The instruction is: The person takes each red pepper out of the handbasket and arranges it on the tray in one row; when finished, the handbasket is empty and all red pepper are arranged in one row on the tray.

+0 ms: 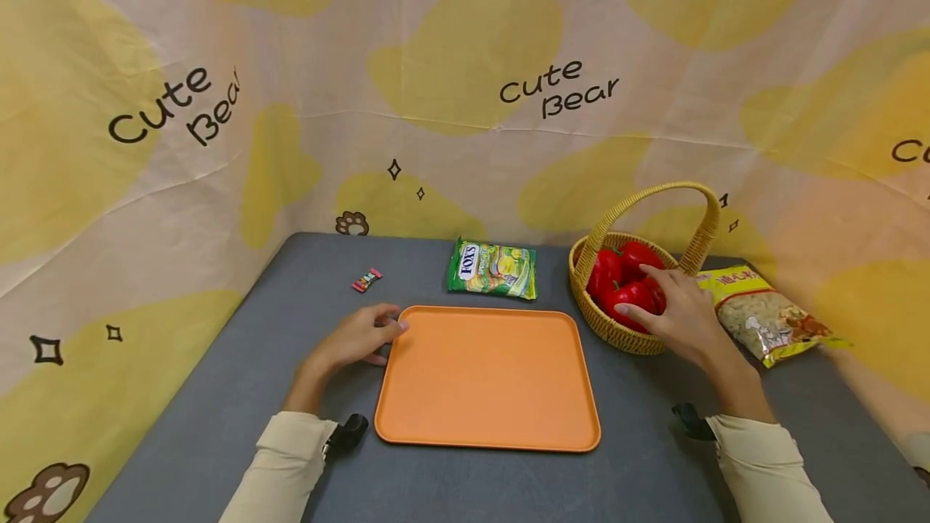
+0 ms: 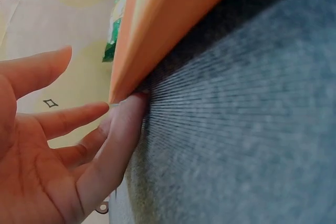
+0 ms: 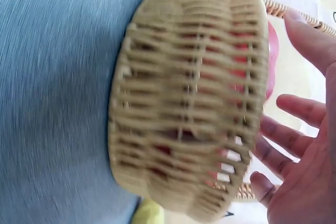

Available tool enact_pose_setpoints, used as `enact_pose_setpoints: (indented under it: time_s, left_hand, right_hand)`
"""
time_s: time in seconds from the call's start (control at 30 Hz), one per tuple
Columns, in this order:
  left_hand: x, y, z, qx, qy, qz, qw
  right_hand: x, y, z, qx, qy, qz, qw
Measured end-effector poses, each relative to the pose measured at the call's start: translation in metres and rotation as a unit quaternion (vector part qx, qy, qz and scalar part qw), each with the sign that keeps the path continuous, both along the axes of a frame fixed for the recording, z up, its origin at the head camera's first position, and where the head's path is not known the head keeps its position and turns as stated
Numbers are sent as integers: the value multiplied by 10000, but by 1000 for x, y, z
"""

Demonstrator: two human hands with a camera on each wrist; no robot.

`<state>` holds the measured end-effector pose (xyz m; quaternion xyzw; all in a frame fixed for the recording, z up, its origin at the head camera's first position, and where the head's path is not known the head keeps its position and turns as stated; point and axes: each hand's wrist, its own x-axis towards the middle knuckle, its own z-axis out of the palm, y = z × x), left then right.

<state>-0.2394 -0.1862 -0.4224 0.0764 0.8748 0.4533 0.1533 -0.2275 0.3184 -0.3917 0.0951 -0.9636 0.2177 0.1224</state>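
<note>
In the round yellow wicker basket [image 1: 613, 336], glossy red bell peppers [image 1: 632, 293] sit under my right hand [image 1: 684, 309], fingers apart: likely light, slick, best cupped round. My left hand [image 1: 358, 336], loose-fingered, touches the rectangular orange tray [image 1: 487, 378].

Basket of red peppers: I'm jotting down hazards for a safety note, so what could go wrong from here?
The right hand is close beside the basket's tall handle, so it might snag it and tip the basket. The peppers sit crowded together, so lifting one could dislodge another. The left hand touches the tray's edge, so a nudge might slide it.
</note>
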Motion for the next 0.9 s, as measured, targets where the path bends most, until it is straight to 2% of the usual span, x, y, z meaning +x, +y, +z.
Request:
enact_pose_setpoints:
  time_s: [0.27, 0.73, 0.9]
  left_hand:
    - [2, 2, -1, 90, -139, -33, 9999]
    - [4, 1, -2, 376, -103, -95, 9992]
    - [3, 1, -4, 383, -69, -109, 9992]
  right_hand:
    - [-2, -11, -11, -100, 207, -111, 9997]
    - [0, -15, -14, -176, 234, -208, 9994]
    - [-1, -15, -13, -295, 216, -113, 9993]
